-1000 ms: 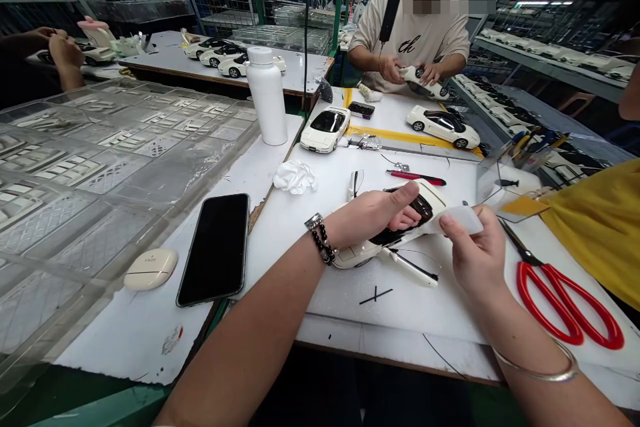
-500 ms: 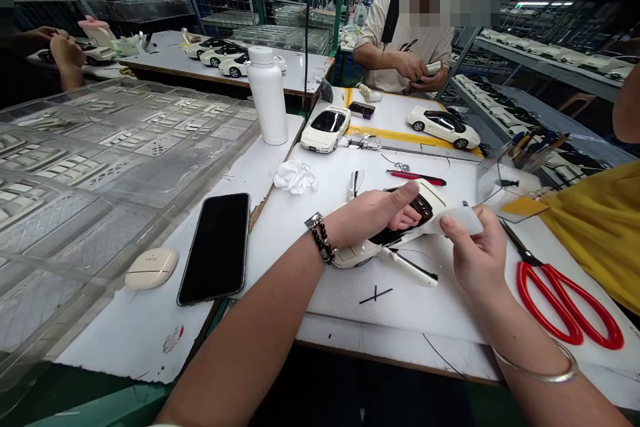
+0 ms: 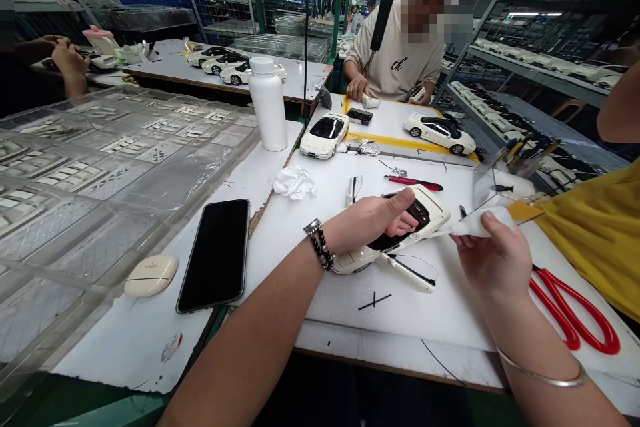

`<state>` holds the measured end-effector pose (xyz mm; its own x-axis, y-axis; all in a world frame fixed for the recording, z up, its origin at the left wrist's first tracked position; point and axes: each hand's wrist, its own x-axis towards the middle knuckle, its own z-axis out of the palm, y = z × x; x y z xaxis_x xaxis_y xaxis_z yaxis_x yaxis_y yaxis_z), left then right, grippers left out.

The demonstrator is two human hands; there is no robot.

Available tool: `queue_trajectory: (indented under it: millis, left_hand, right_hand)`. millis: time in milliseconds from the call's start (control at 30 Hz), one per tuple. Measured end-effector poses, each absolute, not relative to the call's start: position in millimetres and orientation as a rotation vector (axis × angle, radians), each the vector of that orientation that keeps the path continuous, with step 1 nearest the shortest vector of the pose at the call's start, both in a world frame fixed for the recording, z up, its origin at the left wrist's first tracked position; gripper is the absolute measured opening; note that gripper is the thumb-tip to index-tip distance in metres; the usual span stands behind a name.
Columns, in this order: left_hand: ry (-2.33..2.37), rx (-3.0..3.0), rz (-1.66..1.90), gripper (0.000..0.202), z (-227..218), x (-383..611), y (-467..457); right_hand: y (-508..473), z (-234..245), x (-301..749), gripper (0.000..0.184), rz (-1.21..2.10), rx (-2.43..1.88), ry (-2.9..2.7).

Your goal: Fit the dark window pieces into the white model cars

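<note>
Shifted rightward: white cloth [image 3: 477, 223] pinched in the right hand [image 3: 493, 260]; white model car [image 3: 431, 208] clamped in the left hand [image 3: 367, 223].

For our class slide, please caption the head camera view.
Left hand grips a white model car; right hand holds a white cloth.

Worktop [image 3: 127, 347] items: black smartphone [image 3: 216, 255]; cream earbud case [image 3: 151, 275]; white bottle [image 3: 268, 104]; crumpled white tissue [image 3: 295, 182]; red-handled scissors [image 3: 575, 310]; white model car [image 3: 325, 135]; clear moulded plastic tray [image 3: 115, 173].
</note>
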<state>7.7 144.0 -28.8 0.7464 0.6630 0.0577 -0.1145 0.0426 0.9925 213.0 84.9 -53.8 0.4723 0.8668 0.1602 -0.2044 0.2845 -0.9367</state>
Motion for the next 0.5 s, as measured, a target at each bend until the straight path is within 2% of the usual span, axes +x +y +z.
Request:
queue_trajectory:
  millis: [233, 500]
  left_hand:
    - [0.497, 1.526, 0.587, 0.073, -27.8, 2.6, 144.3]
    - [0.528, 1.601, 0.553, 0.072, -23.6, 0.3, 138.6]
  right_hand:
    - [107.7, -29.6, 238.2, 0.038, 0.636, -1.003, -0.726]
    - [170.5, -46.1, 262.3, 0.033, 0.241, -1.633, -1.083]
